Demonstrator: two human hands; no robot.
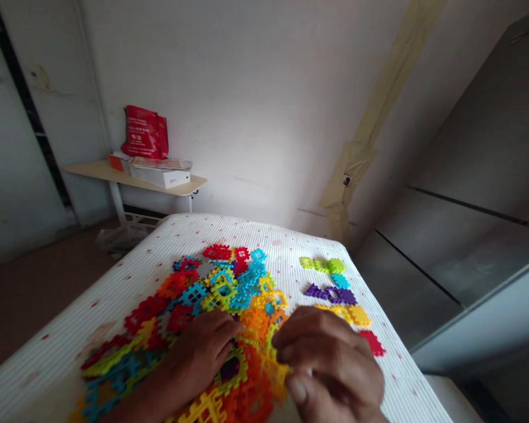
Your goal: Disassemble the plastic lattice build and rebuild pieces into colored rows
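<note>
A heap of colourful plastic interlocking tiles (223, 288) with toothed edges spreads over the middle of the table. My left hand (200, 349) is low over the near part of this heap, its fingers bent together beside a yellow-green tile (242, 367). What its fingertips grip, if anything, is hidden. On the right, my right hand (332, 358) is raised, with its fingers curled and thumb drawn in. A yellow-green piece (272, 341) shows at its fingertips; whether it is held or lies behind them I cannot tell.
Right of the heap lie separate rows of tiles: green (336, 265), purple (347, 295), yellow (359, 315) and a red one (372, 343). They are near the right edge of the white dotted tablecloth (282, 235). Behind stands a side table (99, 170) with a red bag (143, 132) and boxes.
</note>
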